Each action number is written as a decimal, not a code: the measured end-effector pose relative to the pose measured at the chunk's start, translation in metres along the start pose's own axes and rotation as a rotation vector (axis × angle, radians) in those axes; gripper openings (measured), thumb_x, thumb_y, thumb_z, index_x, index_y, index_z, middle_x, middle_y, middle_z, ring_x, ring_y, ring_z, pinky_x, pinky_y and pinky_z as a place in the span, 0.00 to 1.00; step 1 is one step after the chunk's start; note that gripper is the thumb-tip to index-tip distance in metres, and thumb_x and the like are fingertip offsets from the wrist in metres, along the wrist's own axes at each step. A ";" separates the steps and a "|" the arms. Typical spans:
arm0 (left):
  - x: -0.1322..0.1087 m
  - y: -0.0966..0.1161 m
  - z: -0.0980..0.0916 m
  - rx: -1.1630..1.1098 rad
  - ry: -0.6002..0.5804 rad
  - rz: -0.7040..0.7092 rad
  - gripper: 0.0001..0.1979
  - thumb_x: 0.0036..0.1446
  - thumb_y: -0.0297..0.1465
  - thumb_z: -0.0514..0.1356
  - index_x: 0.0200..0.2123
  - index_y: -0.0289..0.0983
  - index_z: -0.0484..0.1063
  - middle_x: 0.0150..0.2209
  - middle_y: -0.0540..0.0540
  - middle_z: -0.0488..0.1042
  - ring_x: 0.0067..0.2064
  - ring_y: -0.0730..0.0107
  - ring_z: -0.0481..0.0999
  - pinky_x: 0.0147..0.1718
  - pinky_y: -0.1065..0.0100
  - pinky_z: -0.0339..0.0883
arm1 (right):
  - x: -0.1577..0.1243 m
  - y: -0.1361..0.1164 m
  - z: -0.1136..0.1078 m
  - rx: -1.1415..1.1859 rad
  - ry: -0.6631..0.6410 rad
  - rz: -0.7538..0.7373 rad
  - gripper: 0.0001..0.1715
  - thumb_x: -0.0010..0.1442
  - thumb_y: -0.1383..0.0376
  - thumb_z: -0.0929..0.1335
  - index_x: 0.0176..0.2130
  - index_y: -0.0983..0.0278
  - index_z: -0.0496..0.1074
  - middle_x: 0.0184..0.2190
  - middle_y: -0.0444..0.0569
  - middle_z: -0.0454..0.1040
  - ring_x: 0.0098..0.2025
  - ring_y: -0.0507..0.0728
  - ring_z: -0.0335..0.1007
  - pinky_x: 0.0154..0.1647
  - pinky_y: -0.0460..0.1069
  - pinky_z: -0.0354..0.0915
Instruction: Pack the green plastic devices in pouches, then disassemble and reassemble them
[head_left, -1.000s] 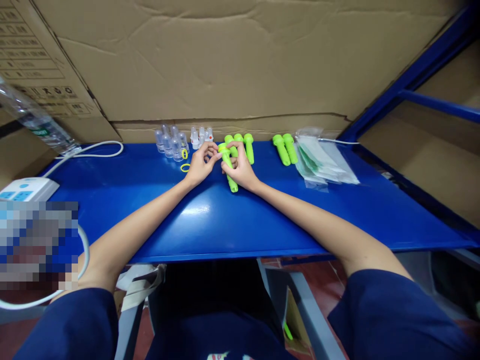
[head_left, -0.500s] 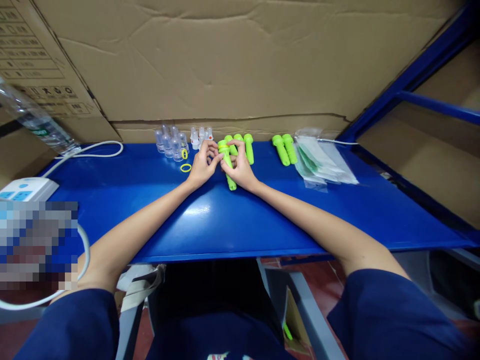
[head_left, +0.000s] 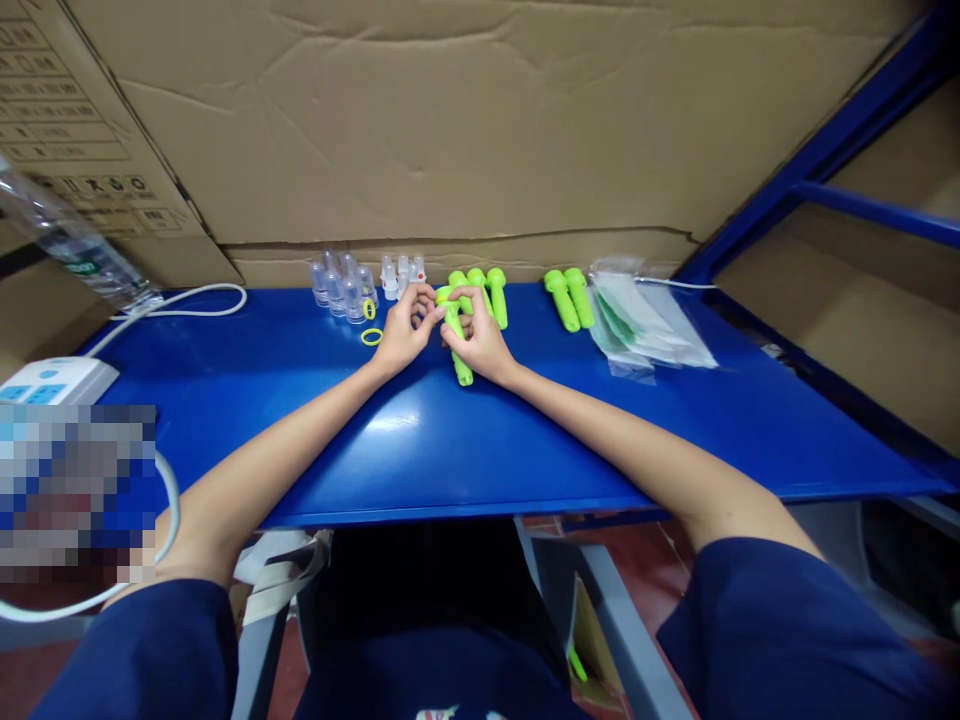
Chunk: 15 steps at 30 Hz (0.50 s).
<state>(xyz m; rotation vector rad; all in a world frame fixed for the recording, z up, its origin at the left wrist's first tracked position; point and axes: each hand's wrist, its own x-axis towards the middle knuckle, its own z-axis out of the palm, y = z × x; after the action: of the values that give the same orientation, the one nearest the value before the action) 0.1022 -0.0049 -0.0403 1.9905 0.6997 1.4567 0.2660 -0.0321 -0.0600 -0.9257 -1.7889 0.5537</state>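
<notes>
A lime-green flashlight [head_left: 463, 371] with a yellow ring around its wide head is held upright and slightly tilted over the blue table. My right hand [head_left: 481, 338] wraps its body, fingertips up by the head. My left hand [head_left: 409, 328] is closed, thumb and fingers pinching the head's left side at the yellow ring [head_left: 442, 296]. Just left of my left hand, one loose yellow ring [head_left: 372, 337] lies flat and another [head_left: 369, 309] leans against several clear plastic caps [head_left: 334, 288]. Behind my hands are three similar green flashlights [head_left: 496, 297], partly hidden by my fingers.
Several small white-and-clear pieces [head_left: 388, 277] stand behind my left hand. Two more green flashlights [head_left: 568, 300] lie at right beside plastic bags [head_left: 651, 325]. A power strip [head_left: 60, 380] with a white cable and a plastic bottle [head_left: 82, 250] are at left. Cardboard [head_left: 465, 130] walls the back.
Both hands stay at the flashlight's head with only slight finger movement. The right fingers now cover more of the head, and the flashlight sits very slightly lower.
</notes>
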 end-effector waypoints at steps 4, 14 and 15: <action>0.001 -0.001 -0.001 -0.018 -0.015 -0.007 0.27 0.59 0.56 0.63 0.42 0.38 0.65 0.31 0.50 0.70 0.30 0.75 0.72 0.27 0.73 0.62 | 0.000 -0.005 -0.001 -0.003 -0.012 0.032 0.23 0.68 0.57 0.67 0.57 0.56 0.55 0.29 0.43 0.71 0.28 0.55 0.76 0.25 0.49 0.73; 0.001 -0.007 -0.001 -0.023 -0.028 0.004 0.25 0.60 0.54 0.63 0.42 0.38 0.65 0.32 0.50 0.71 0.30 0.74 0.72 0.28 0.72 0.63 | 0.000 -0.013 -0.002 0.015 -0.017 0.059 0.22 0.65 0.58 0.68 0.54 0.56 0.56 0.25 0.41 0.68 0.25 0.56 0.73 0.23 0.50 0.69; 0.001 -0.008 -0.001 -0.020 -0.029 0.002 0.25 0.60 0.54 0.63 0.42 0.38 0.65 0.32 0.50 0.71 0.30 0.74 0.72 0.28 0.72 0.63 | 0.000 -0.011 -0.002 0.020 -0.015 0.045 0.23 0.65 0.57 0.68 0.55 0.55 0.57 0.26 0.42 0.68 0.26 0.56 0.73 0.23 0.50 0.70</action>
<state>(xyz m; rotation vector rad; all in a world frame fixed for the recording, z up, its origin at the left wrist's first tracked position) 0.1004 0.0010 -0.0449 1.9937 0.6676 1.4277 0.2642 -0.0384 -0.0516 -0.9529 -1.7764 0.6072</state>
